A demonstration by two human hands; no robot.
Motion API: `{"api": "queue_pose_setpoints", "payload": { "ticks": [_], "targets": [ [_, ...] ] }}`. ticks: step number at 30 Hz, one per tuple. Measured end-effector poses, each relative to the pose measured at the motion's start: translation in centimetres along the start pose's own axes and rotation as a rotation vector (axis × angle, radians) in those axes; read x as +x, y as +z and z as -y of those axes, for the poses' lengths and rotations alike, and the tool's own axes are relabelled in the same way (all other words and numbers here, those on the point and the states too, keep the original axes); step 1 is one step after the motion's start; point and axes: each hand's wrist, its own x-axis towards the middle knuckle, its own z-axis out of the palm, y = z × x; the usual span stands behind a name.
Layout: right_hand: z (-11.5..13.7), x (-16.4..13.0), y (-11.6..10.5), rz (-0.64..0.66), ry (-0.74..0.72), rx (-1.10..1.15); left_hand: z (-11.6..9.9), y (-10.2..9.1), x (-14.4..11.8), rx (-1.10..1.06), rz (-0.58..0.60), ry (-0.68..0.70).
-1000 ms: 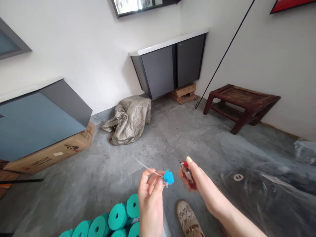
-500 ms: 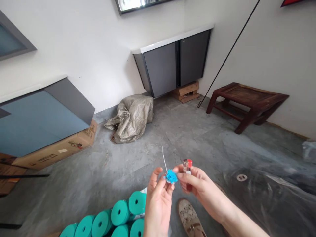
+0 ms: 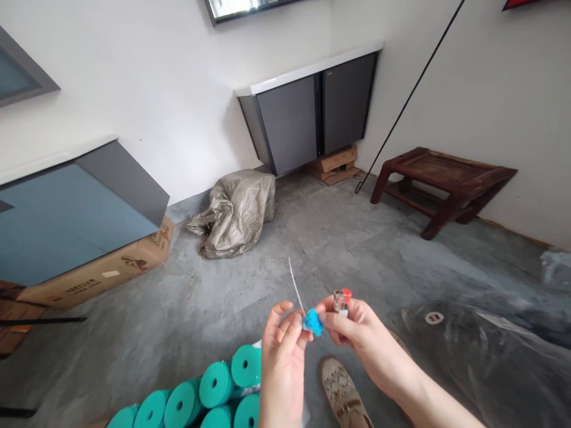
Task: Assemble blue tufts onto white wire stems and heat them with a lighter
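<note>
My left hand (image 3: pixel 282 348) pinches a small blue tuft (image 3: pixel 313 322) that has a thin white strip (image 3: pixel 295 284) sticking up from it. My right hand (image 3: pixel 352 330) holds a red lighter (image 3: pixel 342 300) upright in its palm, and its fingertips touch the blue tuft from the right. Both hands meet low in the middle of the view, above the grey floor.
Several teal rolls (image 3: pixel 209 392) lie at the bottom left. A shoe (image 3: pixel 341 395) shows below my hands. A crumpled grey sack (image 3: pixel 234 211), a cardboard box (image 3: pixel 98 273), grey cabinets (image 3: pixel 312 113), a dark wooden bench (image 3: pixel 441 181) and plastic sheeting (image 3: pixel 491 356) surround the concrete floor.
My right hand moved left with the lighter until its fingers reached the blue tuft. The white strip swung from pointing left to pointing up.
</note>
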Motion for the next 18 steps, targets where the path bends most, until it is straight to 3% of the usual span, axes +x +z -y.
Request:
{"api": "queue_pose_setpoints", "payload": {
  "ticks": [18],
  "targets": [
    [-0.24, 0.12, -0.39, -0.007, 0.006, -0.033, 0.10, -0.35, 0.46, -0.003, 0.038, -0.022]
  ]
}}
